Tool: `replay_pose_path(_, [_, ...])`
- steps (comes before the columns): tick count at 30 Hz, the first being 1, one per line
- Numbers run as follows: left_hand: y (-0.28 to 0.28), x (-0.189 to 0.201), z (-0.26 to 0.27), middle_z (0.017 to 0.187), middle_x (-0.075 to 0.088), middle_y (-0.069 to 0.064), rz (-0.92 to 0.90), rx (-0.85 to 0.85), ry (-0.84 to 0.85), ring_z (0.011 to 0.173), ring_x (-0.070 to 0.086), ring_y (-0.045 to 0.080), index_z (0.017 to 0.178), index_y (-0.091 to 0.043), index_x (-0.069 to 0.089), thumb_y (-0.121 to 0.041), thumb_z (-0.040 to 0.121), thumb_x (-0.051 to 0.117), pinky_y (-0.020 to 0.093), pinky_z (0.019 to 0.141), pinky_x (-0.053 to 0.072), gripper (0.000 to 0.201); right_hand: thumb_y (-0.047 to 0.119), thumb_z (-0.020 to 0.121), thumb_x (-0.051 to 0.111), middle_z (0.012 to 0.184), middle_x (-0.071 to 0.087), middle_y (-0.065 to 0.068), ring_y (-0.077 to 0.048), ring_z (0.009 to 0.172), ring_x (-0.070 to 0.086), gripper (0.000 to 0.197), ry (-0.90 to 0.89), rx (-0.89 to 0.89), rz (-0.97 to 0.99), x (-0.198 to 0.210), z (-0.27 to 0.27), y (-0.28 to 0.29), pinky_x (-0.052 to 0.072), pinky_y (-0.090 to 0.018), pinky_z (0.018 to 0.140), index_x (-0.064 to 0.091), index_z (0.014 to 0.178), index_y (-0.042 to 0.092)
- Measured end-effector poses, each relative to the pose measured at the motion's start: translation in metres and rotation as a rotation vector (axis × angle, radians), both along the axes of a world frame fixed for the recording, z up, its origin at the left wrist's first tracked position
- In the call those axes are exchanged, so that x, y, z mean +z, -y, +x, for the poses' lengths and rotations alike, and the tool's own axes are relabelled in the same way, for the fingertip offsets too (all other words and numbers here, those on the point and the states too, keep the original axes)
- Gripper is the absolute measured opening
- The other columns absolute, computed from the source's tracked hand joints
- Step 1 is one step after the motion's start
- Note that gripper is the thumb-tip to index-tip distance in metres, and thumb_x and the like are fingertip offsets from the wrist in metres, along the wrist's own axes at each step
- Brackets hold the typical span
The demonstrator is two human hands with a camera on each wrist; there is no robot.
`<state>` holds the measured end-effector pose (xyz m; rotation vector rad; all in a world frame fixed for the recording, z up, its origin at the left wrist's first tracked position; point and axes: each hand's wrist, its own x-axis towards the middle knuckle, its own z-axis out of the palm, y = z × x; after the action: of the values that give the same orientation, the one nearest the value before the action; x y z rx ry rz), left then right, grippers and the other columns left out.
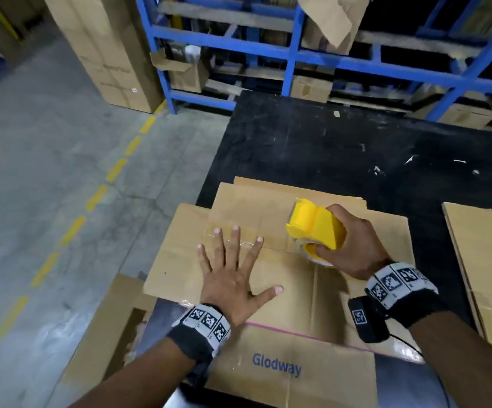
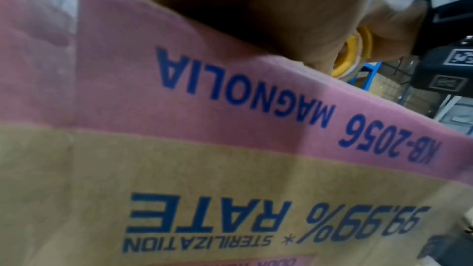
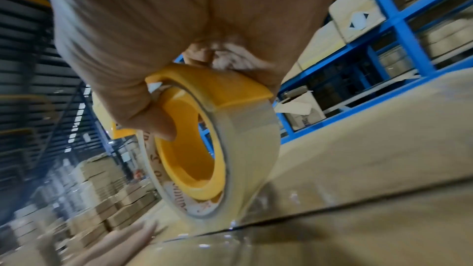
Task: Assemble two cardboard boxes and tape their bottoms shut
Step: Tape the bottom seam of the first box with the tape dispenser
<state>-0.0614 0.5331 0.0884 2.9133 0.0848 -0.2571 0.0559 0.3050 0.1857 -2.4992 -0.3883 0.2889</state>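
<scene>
The cardboard box stands bottom-up at the near edge of the black surface, its 2 bottom flaps folded shut and meeting at a seam that runs left to right. The left hand lies flat on the near flap, fingers spread wide and straight, the fingertips reaching the clear tape strip laid along the seam. The right hand grips the yellow tape dispenser, fingers curled over its top and the thumb hooked inside the core of the tape roll. The roll touches the box right at the seam, just to the right of the left fingertips. Another flat piece of cardboard lies on the surface well to the right. Blue racking with cartons stands behind the surface.
</scene>
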Motion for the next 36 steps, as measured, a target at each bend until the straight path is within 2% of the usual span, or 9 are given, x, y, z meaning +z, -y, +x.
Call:
replay_pose_path(3, [0.001,-0.001,-0.004,0.172,-0.016,0.004,-0.068,0.021,0.032,0.155,-0.027,0.033,0.165,-0.023,-0.002,-0.101,0.073,0.027,0.069,0.119,-0.013,0.125,0.042,0.068,0.085,0.094,0.059,0.008,-0.019,0.084,0.054,0.062,-0.004,0.112,0.01,0.003,-0.009,-0.044,0.042,-0.03,0.072,0.052,0.118,0.027])
replay_pose_path(5, [-0.008,0.001,-0.005,0.173,0.004,0.004,-0.189,0.036,0.07,0.158,-0.016,0.028,0.163,-0.014,0.013,-0.094,0.071,0.045,0.062,0.123,-0.008,0.127,0.045,0.068,0.085,0.095,0.063,0.008,-0.022,0.085,0.057,0.06,0.004,0.171,-0.001,-0.005,-0.013,-0.071,0.043,-0.029,0.072,0.051,0.116,0.03])
replay_pose_path(8, [-0.035,0.013,-0.007,0.159,0.039,-0.002,-0.703,0.179,0.208,0.152,0.029,0.02,0.156,-0.017,0.031,-0.061,0.074,0.07,0.044,0.125,0.023,0.1,0.05,0.068,0.082,0.102,0.07,0.002,-0.031,0.093,0.062,0.059,0.019,0.192,-0.087,-0.017,-0.015,-0.095,0.043,-0.029,0.071,0.051,0.114,0.03])
replay_pose_path(11, [-0.065,0.031,-0.004,0.129,0.069,-0.013,-1.063,0.358,0.336,0.122,0.063,0.008,0.133,-0.02,0.059,-0.04,0.08,0.067,0.039,0.109,0.049,0.057,0.05,0.067,0.082,0.1,0.069,0.0,-0.033,0.093,0.062,0.061,0.018,0.165,-0.111,-0.018,-0.012,-0.098,0.047,-0.033,0.074,0.05,0.115,0.029])
replay_pose_path(13, [-0.076,0.044,0.004,0.112,0.077,-0.008,-1.194,0.417,0.325,0.106,0.073,0.013,0.128,-0.019,0.063,-0.025,0.086,0.065,0.036,0.094,0.056,0.042,0.051,0.068,0.082,0.099,0.068,0.0,-0.031,0.091,0.062,0.062,0.033,0.168,-0.13,-0.018,-0.013,-0.098,0.047,-0.033,0.073,0.049,0.116,0.029])
replay_pose_path(17, [-0.081,0.063,0.022,0.093,0.079,0.008,-1.435,0.509,0.248,0.077,0.075,0.015,0.127,-0.006,0.063,0.0,0.099,0.06,0.023,0.069,0.056,0.029,0.051,0.07,0.082,0.089,0.06,0.005,-0.029,0.084,0.061,0.061,0.045,0.164,-0.143,-0.019,-0.015,-0.099,0.043,-0.031,0.069,0.049,0.115,0.028])
replay_pose_path(22, [-0.083,0.067,0.033,0.089,0.076,0.017,-1.567,0.563,0.139,0.07,0.071,0.014,0.122,-0.007,0.067,0.001,0.099,0.059,0.023,0.07,0.058,0.025,0.049,0.071,0.081,0.087,0.056,0.008,-0.021,0.078,0.054,0.06,0.048,0.175,-0.176,-0.02,-0.014,-0.097,0.041,-0.029,0.069,0.046,0.116,0.029])
replay_pose_path(31, [-0.083,0.06,0.039,0.062,0.069,0.001,-1.724,0.727,-0.005,0.058,0.065,0.008,0.12,-0.006,0.067,0.013,0.091,0.064,0.017,0.06,0.052,0.035,0.053,0.07,0.082,0.099,0.067,0.0,-0.025,0.086,0.062,0.065,0.063,0.184,-0.217,-0.022,-0.014,-0.099,0.048,-0.032,0.073,0.044,0.118,0.03])
replay_pose_path(36, [-0.084,0.059,0.044,0.071,0.072,0.006,-1.68,0.783,-0.01,0.053,0.061,0.009,0.109,-0.009,0.07,0.011,0.089,0.064,0.019,0.057,0.049,0.029,0.054,0.072,0.08,0.106,0.067,0.0,-0.026,0.094,0.063,0.068,0.043,0.217,-0.288,-0.016,-0.012,-0.104,0.049,-0.033,0.077,0.042,0.124,0.029])
